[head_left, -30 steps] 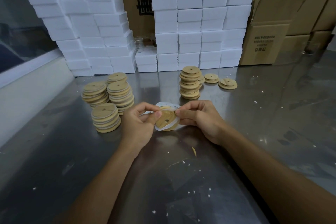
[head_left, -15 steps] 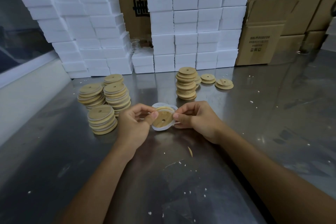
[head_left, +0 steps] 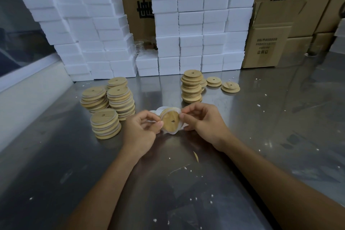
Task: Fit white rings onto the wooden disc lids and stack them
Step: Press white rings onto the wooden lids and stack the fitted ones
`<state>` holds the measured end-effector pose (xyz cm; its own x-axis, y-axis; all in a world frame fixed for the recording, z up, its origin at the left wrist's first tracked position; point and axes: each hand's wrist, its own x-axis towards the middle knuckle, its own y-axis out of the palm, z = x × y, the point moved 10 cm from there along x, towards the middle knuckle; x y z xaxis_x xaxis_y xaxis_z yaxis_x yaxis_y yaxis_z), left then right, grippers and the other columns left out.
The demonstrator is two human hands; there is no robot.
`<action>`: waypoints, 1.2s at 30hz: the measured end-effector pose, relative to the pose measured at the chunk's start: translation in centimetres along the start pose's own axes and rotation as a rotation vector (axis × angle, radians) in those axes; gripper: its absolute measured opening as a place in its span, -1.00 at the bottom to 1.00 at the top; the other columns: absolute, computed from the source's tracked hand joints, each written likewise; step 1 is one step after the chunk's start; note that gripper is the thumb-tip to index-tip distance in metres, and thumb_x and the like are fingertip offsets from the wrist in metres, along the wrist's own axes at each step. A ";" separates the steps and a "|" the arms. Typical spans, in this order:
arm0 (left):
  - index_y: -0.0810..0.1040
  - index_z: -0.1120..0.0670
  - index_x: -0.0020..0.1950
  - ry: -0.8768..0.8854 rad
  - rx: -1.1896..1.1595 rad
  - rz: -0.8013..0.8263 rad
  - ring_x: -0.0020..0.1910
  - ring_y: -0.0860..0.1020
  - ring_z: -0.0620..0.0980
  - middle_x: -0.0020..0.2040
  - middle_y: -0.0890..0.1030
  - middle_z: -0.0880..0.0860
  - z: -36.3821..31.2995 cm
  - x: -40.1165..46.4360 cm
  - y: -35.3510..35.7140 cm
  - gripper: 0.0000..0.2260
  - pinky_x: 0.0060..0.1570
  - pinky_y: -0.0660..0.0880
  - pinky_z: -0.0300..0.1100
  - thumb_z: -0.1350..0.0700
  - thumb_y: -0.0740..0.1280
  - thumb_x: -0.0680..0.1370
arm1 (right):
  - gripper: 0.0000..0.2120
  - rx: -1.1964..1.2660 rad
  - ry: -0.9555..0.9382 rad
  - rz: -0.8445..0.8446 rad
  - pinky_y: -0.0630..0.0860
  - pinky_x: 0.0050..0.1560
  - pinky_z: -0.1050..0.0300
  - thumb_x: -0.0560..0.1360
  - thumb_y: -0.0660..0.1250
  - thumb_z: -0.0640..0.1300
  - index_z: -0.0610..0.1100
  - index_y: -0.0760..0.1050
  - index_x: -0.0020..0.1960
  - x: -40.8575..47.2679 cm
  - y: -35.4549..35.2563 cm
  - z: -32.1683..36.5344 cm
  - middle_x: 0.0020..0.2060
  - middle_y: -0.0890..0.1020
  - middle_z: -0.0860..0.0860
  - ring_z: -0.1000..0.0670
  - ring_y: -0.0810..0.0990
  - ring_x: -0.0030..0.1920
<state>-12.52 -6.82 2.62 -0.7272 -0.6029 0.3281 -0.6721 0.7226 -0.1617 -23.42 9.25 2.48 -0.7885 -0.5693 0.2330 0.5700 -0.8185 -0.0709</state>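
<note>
A round wooden disc lid [head_left: 170,120] with a small centre hole is tilted on edge between my two hands, just above the steel table. A white ring [head_left: 172,132] loops around its rim and hangs loose at the bottom. My left hand [head_left: 140,130] pinches the lid's left edge between thumb and forefinger. My right hand [head_left: 201,120] pinches the right edge and the ring. Three stacks of ringed lids [head_left: 105,124] stand to the left. A tall stack of bare lids [head_left: 191,87] stands behind the hands.
Two low piles of lids [head_left: 230,87] lie at the back right. White foam boxes [head_left: 196,33] and cardboard cartons [head_left: 270,43] wall off the back of the steel table [head_left: 280,127]. A white ledge [head_left: 28,89] runs along the left. Small white crumbs dot the surface.
The lid has turned slightly in my fingers and the white ring has been drawn tighter round its rim. Both hands stay in the same place.
</note>
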 end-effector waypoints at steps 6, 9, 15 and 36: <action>0.58 -0.10 -0.20 0.225 0.141 -0.028 -0.24 0.65 -0.17 -0.23 0.66 -0.17 -2.1 -0.5 0.6 -0.81 -0.27 0.58 -0.20 0.18 0.50 0.38 | -0.92 -0.127 -0.147 -0.050 0.66 -0.04 0.11 0.53 0.40 -0.31 -0.17 0.61 -0.05 -0.1 -0.3 1.4 -0.07 0.72 -0.10 0.03 0.70 -0.09; 0.60 -0.12 -0.20 0.176 0.071 -0.025 -0.20 0.67 -0.09 -0.22 0.67 -0.11 -1.6 -0.5 0.5 -0.82 -0.29 0.64 -0.03 0.17 0.50 0.41 | -0.96 -0.273 -0.212 -0.022 0.66 0.02 0.06 0.53 0.41 -0.25 -0.16 0.63 -0.03 -0.4 0.6 1.8 -0.07 0.71 0.04 0.06 0.69 -0.04; 0.59 -0.03 -0.30 0.082 -0.045 -0.024 -0.29 0.67 -0.06 -0.28 0.67 -0.03 -1.2 -0.4 0.6 -0.73 -0.41 0.58 -0.24 0.34 0.50 0.41 | -0.94 -0.308 -0.256 -0.086 0.66 -0.03 0.13 0.51 0.45 -0.21 -0.12 0.66 -0.01 -0.6 0.2 2.2 -0.10 0.72 0.08 0.13 0.69 -0.07; 0.56 0.00 -0.31 0.065 -0.055 0.027 -0.29 0.66 -0.11 -0.30 0.65 -0.07 -1.2 -0.2 0.9 -0.70 -0.39 0.57 -0.26 0.39 0.48 0.40 | -0.95 -0.278 -0.213 -0.119 0.65 -0.07 -0.17 0.55 0.37 -0.25 -0.23 0.57 -0.07 -0.3 -0.1 2.1 -0.21 0.68 -0.07 -0.04 0.69 -0.14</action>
<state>-12.82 -5.66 3.52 -0.7331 -0.5611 0.3844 -0.6425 0.7567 -0.1209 -22.74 9.64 4.48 -0.7627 -0.4643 0.4502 0.3701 -0.8842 -0.2850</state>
